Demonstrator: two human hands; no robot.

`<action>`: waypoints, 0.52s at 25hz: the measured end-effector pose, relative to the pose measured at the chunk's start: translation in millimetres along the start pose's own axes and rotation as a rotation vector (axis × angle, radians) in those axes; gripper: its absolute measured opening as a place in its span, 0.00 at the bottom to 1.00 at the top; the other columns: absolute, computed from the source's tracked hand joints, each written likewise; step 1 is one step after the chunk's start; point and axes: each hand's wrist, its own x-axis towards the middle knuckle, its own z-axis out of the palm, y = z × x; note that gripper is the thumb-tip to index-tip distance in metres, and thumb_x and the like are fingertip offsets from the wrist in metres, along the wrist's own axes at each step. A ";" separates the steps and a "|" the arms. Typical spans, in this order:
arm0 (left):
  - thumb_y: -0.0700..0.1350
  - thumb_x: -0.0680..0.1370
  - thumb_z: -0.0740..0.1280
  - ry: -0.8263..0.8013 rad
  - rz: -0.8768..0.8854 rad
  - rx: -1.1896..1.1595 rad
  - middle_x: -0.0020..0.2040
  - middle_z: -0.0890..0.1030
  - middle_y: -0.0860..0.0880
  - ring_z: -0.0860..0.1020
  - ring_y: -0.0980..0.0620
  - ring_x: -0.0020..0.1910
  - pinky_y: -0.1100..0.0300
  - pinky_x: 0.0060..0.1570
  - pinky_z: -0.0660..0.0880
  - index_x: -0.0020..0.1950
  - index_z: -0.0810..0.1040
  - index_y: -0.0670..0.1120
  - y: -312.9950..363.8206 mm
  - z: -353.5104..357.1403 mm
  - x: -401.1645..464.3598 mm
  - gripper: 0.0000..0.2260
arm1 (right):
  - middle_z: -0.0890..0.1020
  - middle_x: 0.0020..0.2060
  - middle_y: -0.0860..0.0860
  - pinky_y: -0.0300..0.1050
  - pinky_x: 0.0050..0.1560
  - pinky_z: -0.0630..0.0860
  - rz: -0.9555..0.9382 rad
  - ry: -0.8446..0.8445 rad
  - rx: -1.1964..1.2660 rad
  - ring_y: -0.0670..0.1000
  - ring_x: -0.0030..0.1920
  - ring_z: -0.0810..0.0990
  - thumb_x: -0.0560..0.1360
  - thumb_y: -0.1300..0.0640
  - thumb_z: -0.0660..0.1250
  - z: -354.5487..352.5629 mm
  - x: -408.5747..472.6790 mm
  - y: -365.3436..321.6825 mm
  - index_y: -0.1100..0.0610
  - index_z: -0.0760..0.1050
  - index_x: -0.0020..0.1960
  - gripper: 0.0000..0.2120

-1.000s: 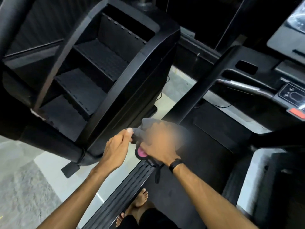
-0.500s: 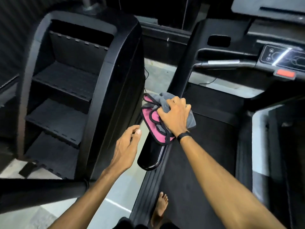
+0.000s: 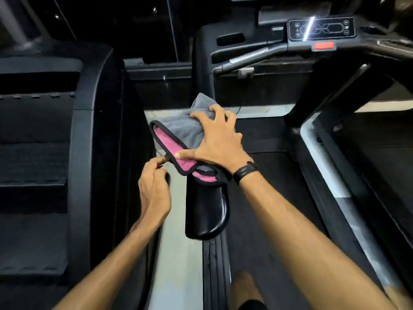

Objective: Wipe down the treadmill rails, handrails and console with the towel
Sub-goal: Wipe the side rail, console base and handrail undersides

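Head view: the soft, limp towel (image 3: 183, 128) was pressed onto the handrail (image 3: 205, 211) under spread right fingers (image 3: 201, 115); its edge was pinched by left fingers (image 3: 159, 161).

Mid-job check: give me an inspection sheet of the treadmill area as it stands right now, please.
Surface: the glossy black left handrail has its near rounded end bare; the rest lies under the towel.
Job's things: grey and pink towel with black edging, draped over the handrail; console lit, with a red tab below it.
Clutter: nothing seen.
Hands: right hand spread flat, pressing the towel onto the handrail; left hand pinching the towel's black edge.
Cables: a thin dark cable near the treadmill's front, just beyond the towel.
Surroundings: black stepped machine to the left, pale floor between it and the treadmill, ribbed side rail below the handrail.
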 end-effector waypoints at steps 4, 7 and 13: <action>0.44 0.71 0.54 0.017 0.145 -0.183 0.53 0.81 0.49 0.77 0.51 0.51 0.56 0.53 0.71 0.54 0.79 0.49 -42.4 -0.1 -12.2 0.17 | 0.59 0.72 0.55 0.62 0.66 0.68 0.092 0.022 -0.150 0.64 0.71 0.59 0.63 0.37 0.77 6.5 -14.9 -10.3 0.45 0.67 0.71 0.41; 0.45 0.71 0.54 -0.045 0.141 -0.227 0.52 0.80 0.49 0.77 0.52 0.48 0.52 0.53 0.73 0.55 0.78 0.49 -52.4 -25.2 -45.5 0.18 | 0.63 0.70 0.59 0.58 0.66 0.67 0.191 0.067 -0.155 0.67 0.67 0.64 0.67 0.40 0.75 6.4 -43.9 -27.8 0.47 0.67 0.71 0.37; 0.50 0.73 0.58 -0.290 0.206 -0.212 0.60 0.79 0.50 0.75 0.61 0.54 0.74 0.54 0.67 0.61 0.77 0.49 -30.3 -49.4 -64.9 0.19 | 0.72 0.64 0.56 0.53 0.59 0.71 0.310 0.333 -0.004 0.65 0.64 0.71 0.71 0.46 0.70 18.9 -114.0 -45.1 0.46 0.71 0.70 0.28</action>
